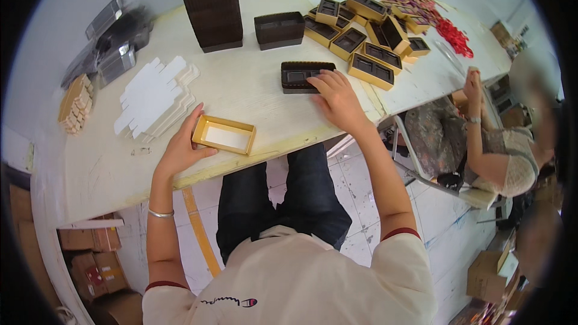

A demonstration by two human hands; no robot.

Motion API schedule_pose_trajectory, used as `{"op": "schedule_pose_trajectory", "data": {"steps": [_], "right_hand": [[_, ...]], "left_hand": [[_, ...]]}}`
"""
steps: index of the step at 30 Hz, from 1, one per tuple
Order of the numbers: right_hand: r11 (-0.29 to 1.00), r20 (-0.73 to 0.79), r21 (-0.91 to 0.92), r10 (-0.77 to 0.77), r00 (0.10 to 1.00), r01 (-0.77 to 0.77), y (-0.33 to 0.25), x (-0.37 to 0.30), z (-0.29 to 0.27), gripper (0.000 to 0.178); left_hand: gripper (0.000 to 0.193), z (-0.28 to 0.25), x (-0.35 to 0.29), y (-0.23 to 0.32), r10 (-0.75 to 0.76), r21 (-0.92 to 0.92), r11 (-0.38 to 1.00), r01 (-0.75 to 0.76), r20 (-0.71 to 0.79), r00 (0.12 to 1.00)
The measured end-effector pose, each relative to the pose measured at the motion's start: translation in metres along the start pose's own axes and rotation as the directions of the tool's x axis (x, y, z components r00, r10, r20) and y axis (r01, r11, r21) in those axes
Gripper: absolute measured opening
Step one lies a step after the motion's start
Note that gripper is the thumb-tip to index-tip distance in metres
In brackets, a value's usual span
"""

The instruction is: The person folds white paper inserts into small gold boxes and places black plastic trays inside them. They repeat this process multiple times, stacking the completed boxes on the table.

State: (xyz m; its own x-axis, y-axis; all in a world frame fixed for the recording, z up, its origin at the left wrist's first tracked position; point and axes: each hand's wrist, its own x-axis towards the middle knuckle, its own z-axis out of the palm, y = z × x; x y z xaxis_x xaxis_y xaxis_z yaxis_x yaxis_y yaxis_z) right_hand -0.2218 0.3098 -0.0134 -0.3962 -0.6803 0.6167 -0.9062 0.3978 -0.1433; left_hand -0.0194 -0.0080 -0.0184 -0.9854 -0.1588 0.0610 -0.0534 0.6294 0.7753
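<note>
My left hand (182, 147) grips the left end of a gold box tray (238, 125) with a white inside, standing near the table's front edge. Its thumb lies along the near side, the fingers behind. Farther right, my right hand (342, 101) reaches onto a short stack of dark plastic inserts (295, 76). The fingertips touch the right end of the top insert; whether they pinch it cannot be made out. Behind stand a taller stack of dark inserts (279, 30) and a very tall one (212, 9).
Gold boxes with dark inserts (371, 69) lie heaped at the far right, before red and purple ribbon pieces (453, 37). Flat white card blanks (158, 99), folded gold pieces (76, 105) and clear plastic covers (117, 65) lie left. Another person (503, 150) sits at right.
</note>
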Motion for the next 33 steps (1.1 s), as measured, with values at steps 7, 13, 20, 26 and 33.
{"op": "schedule_pose_trajectory", "data": {"steps": [7,13,20,26,33], "right_hand": [[0.999,0.073,0.038,0.002,0.997,-0.005,0.022,0.018,0.005,0.012],[0.976,0.056,0.193,0.088,0.995,-0.097,0.026,0.025,-0.002,0.01],[0.99,-0.263,0.103,-0.071,0.962,0.101,0.004,0.048,-0.018,0.011],[0.594,0.304,0.699,0.258,0.917,-0.398,-0.069,0.054,-0.027,0.026],[0.694,0.839,0.263,0.178,0.514,-0.67,-0.057,0.077,-0.003,0.034]], "left_hand": [[0.079,0.034,-0.019,0.012,0.082,0.198,0.98,-0.037,-0.22,0.972],[0.074,0.039,-0.014,0.022,0.085,0.235,0.972,-0.015,-0.288,0.954],[0.075,0.038,-0.014,0.015,0.106,0.257,0.966,-0.029,-0.289,0.951],[0.074,0.043,-0.016,0.023,0.125,0.206,0.976,-0.065,-0.296,0.947],[0.075,0.059,-0.018,0.04,0.126,0.084,0.991,-0.107,-0.267,0.955]]}}
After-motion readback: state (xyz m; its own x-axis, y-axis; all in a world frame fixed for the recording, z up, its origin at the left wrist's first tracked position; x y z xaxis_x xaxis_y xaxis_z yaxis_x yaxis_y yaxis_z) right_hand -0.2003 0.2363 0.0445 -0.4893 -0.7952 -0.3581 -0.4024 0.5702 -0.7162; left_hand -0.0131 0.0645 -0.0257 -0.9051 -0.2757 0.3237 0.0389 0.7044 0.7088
